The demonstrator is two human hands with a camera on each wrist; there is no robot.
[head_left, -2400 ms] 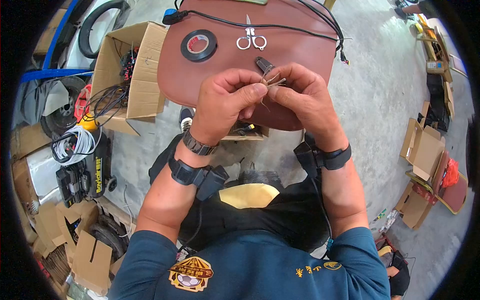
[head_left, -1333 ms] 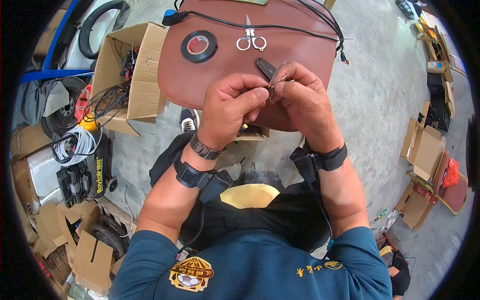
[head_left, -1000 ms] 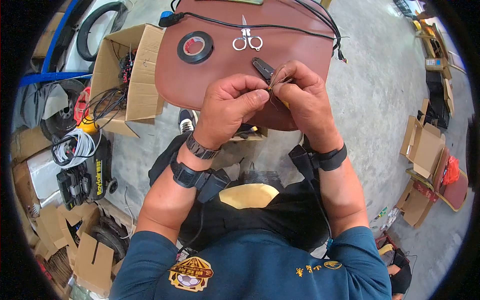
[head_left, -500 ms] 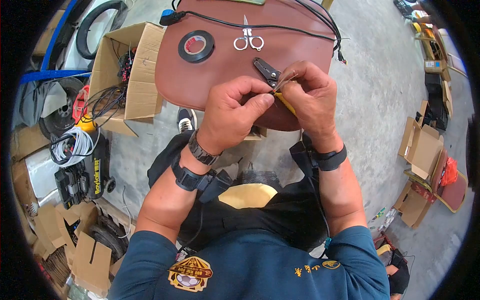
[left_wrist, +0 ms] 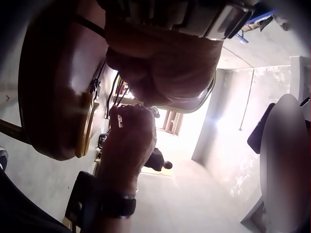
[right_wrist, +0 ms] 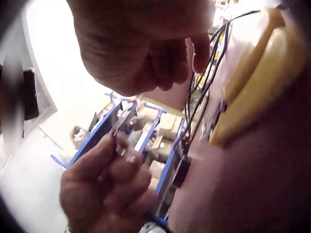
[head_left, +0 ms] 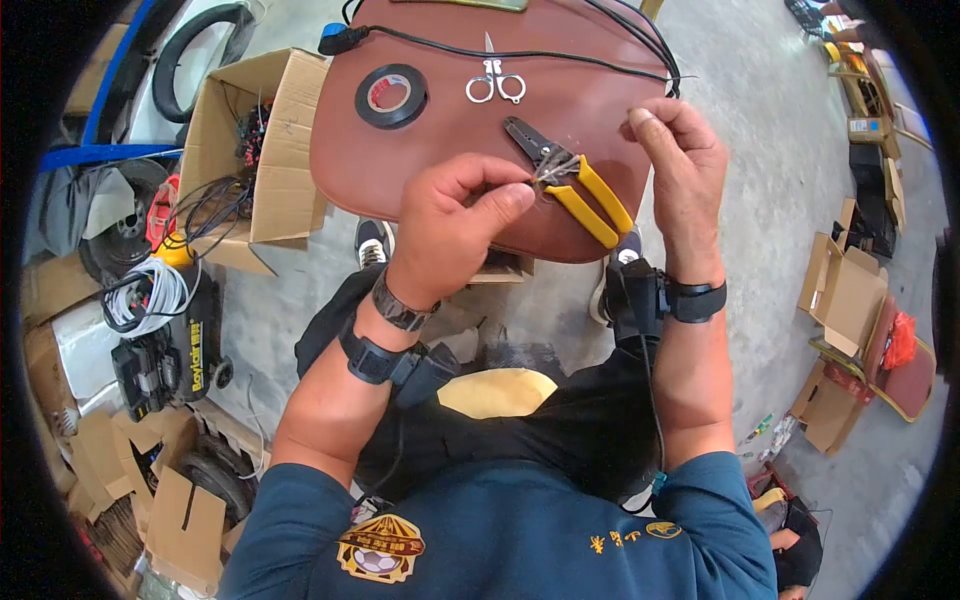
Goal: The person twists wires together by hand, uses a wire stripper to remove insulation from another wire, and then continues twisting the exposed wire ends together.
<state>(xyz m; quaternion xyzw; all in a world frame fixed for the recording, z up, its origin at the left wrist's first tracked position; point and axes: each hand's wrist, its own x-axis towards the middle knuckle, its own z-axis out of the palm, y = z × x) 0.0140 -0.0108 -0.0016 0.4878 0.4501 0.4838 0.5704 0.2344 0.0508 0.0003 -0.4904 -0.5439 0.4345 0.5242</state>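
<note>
Wires [head_left: 553,171], mid-frame, pinched by left hand [head_left: 450,222], ends fanned over strippers [head_left: 581,213]. Right hand [head_left: 688,165] well apart, upper right; cannot tell whether it holds anything. Judged best: firm pinch near base, stray ends gathered evenly.

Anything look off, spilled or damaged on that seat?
No obvious spill or damage on the seat. Slightly untidy: the black cable crosses the scissors at the blades, and the thin wires pinched by the left hand splay unevenly rather than forming one neat bundle.
</note>
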